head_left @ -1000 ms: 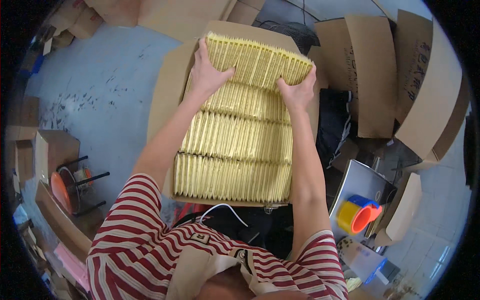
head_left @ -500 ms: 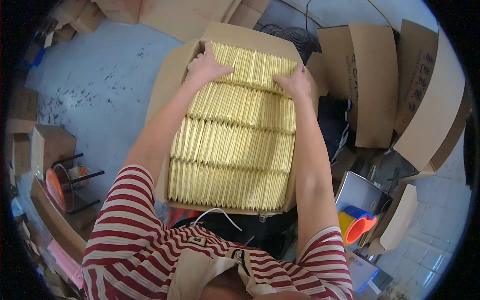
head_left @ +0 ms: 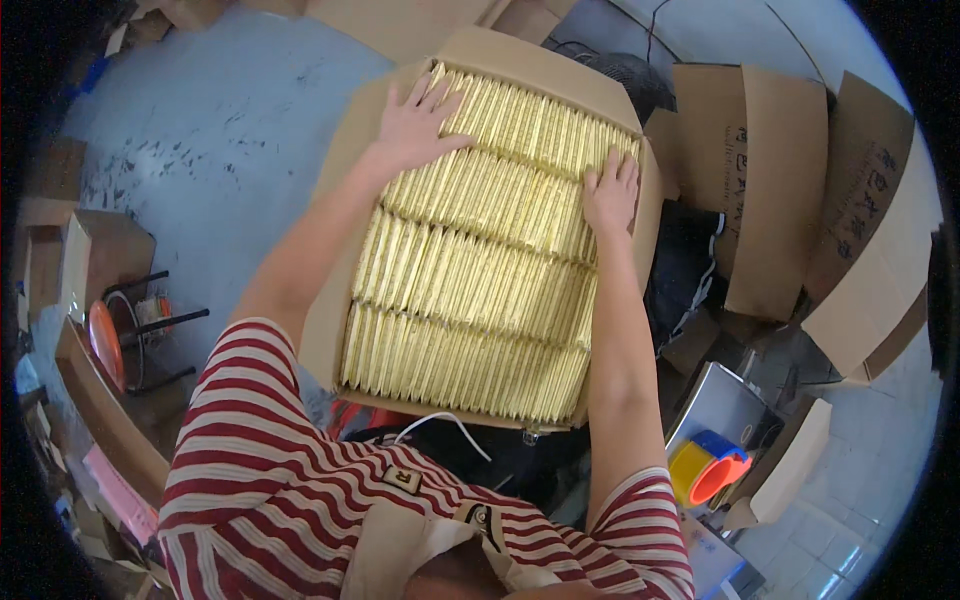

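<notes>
An open cardboard box [head_left: 330,250] stands before me with its flaps folded outward. Thin gold-yellow packets [head_left: 475,265] fill it, standing on edge in several tight rows. My left hand [head_left: 418,128] lies open on the left end of the two farthest rows, fingers spread and pointing away from me. At the right end of those rows rests my right hand [head_left: 611,192], open, with its fingers stretched out flat near the right wall. Neither hand grips a packet.
Right of the box stand large folded cartons [head_left: 780,190] and a dark fan [head_left: 625,75]. Nearer on that side are a silver laptop-like panel [head_left: 725,410] and blue, yellow and orange tape rolls [head_left: 712,470]. An overturned stool [head_left: 125,340] lies at left.
Both hands have shifted from gripping the far row's ends to lying flatter on the packets; the right hand has come nearer to me. The view has turned slightly.
</notes>
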A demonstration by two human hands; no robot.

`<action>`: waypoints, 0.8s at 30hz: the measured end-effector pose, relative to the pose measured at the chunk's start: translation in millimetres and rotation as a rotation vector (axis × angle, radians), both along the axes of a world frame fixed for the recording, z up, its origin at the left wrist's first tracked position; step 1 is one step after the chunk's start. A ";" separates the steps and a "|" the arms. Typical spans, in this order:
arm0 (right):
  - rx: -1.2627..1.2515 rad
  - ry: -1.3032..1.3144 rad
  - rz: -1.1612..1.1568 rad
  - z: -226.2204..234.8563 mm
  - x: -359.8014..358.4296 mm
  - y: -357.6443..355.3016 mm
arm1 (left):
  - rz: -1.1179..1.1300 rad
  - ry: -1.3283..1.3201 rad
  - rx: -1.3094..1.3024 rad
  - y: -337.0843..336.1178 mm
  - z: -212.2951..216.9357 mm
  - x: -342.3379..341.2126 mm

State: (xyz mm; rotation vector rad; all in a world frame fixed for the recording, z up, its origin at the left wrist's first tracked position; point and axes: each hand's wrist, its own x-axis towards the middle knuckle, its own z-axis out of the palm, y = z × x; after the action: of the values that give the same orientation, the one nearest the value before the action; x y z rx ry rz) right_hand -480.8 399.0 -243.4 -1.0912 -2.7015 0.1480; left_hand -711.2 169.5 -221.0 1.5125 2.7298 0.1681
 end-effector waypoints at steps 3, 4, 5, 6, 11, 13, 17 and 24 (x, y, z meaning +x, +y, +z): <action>0.118 0.215 0.114 18.8 -0.8 -25.9 | -0.033 0.220 0.119 -13.4 -8.9 -2.6; 0.148 0.228 0.151 27.0 3.0 -45.6 | -0.032 0.216 0.116 -19.6 -10.9 -1.0; 0.186 0.238 0.179 34.2 12.6 -56.9 | -0.014 0.181 0.004 -22.7 -9.6 6.3; 0.193 0.231 0.170 26.8 24.3 -56.7 | 0.001 0.148 -0.108 -23.6 -7.1 11.5; 0.065 0.196 0.081 14.7 45.1 -58.2 | 0.009 -0.054 0.087 -0.6 3.9 8.0; 0.056 0.092 0.085 6.0 47.3 -57.2 | -0.016 -0.034 0.211 4.1 -2.9 2.2; -0.042 0.399 0.087 30.3 40.9 -75.3 | -0.033 0.002 0.041 6.2 -13.2 -20.8; -0.253 0.439 -0.098 66.1 64.4 -154.4 | -0.027 0.110 0.210 9.8 5.7 10.4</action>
State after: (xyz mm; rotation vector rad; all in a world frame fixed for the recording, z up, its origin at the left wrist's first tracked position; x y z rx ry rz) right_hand -416.3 244.6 -177.3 -1.1006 -2.2734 0.6462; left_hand -700.8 179.2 -215.3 1.6546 2.8532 0.3943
